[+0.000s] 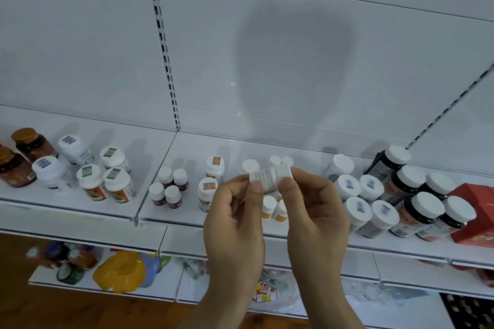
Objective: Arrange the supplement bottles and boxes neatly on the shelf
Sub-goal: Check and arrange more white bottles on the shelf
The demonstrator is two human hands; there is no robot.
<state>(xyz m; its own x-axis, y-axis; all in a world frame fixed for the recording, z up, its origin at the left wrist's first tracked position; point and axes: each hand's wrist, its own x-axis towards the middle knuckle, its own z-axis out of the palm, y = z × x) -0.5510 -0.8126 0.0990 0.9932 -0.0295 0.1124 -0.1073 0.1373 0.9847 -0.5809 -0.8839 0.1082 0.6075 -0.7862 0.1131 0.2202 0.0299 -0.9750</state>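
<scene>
A small white supplement bottle (pixel 270 176) lies on its side in the air above the white shelf (pixel 187 218). My left hand (pixel 235 224) pinches its bottom end and my right hand (pixel 315 211) pinches its cap end. Behind and below it stand small white-capped bottles with yellow labels (pixel 268 206). Left of them are two orange-labelled bottles (pixel 208 193) and several little dark red bottles (pixel 169 187). To the right stand white bottles (pixel 358 209), dark bottles with white caps (pixel 425 209) and a red box (pixel 474 212).
On the left shelf section stand amber bottles (pixel 18 160) and white bottles with green and blue cap stickers (pixel 91 175). A lower shelf holds yellow packets (pixel 120 271), jars and small bags. The white back panel has slotted uprights (pixel 163 43).
</scene>
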